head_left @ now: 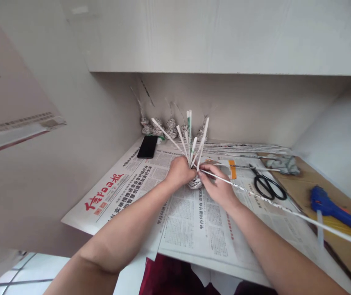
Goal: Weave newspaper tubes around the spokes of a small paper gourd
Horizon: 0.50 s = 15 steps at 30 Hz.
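A small woven paper piece (195,183) stands on the newspaper between my hands. Several upright rolled-paper sticks (190,135) fan out from its top. My left hand (180,172) is closed around the left side of the piece, at the base of the sticks; its fingertips are partly hidden. On the other side, my right hand (217,185) pinches close to where a long rolled-paper strip (255,196) meets the sticks. That strip runs over my right hand and forearm and out of view at the right edge.
Newspaper (190,233) covers the table. Several finished-looking gourd-shaped woven pieces (171,128) line the back wall, near a black phone (147,146). Loose paper rolls (239,148) lie behind my hands. To the right are black scissors (269,186), a crumpled cloth (282,164) and a blue glue gun (331,207) on cardboard.
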Tool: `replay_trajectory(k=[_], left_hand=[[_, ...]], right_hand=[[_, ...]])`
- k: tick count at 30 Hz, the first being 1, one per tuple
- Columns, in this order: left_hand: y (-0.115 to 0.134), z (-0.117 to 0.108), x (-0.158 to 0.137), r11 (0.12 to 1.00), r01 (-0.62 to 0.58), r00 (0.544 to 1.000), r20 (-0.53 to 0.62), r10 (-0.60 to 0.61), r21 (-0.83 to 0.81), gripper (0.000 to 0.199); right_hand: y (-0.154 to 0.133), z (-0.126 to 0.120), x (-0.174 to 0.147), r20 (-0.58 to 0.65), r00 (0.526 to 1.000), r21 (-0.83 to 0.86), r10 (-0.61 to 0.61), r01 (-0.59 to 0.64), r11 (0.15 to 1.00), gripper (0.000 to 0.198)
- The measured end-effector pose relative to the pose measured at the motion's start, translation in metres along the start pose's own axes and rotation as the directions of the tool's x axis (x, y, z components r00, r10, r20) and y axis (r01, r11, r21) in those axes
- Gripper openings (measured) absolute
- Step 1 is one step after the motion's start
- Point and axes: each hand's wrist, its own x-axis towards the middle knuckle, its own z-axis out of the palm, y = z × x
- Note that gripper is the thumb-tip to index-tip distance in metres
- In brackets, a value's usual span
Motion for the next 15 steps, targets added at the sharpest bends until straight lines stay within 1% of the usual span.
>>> replay_trajectory(k=[6,10,12,13,14,15], left_hand=[[0.0,0.005,-0.001,1.0,-0.002,1.0,-0.001,0.002,-0.02,0.021],[0.001,0.001,-0.001,0.997,-0.03,0.999,0.04,0.033,-0.073,0.02],[0.001,-0.008,0.002,0.986,-0.077,0.989,0.118,0.094,-0.146,0.02],[-0.001,-0.014,0.003,0.974,-0.113,0.967,0.204,0.154,-0.197,0.02],[-0.003,-0.021,0.006,0.955,-0.137,0.932,0.292,0.214,-0.262,0.021],[-0.005,-0.027,0.008,0.931,-0.147,0.879,0.387,0.277,-0.334,0.027]], right_hand=[[0.008,0.007,0.002,-0.04,0.994,0.152,0.099,-0.092,0.984,0.021],[0.013,0.01,0.003,-0.062,0.987,0.164,0.146,-0.135,0.977,0.023],[0.017,0.009,0.004,-0.058,0.986,0.164,0.156,-0.145,0.976,0.025],[0.02,0.009,0.004,-0.057,0.985,0.164,0.166,-0.155,0.974,0.025],[0.023,0.009,0.005,-0.055,0.982,0.161,0.181,-0.17,0.972,0.026],[0.025,0.008,0.005,-0.055,0.979,0.158,0.197,-0.186,0.97,0.026]])
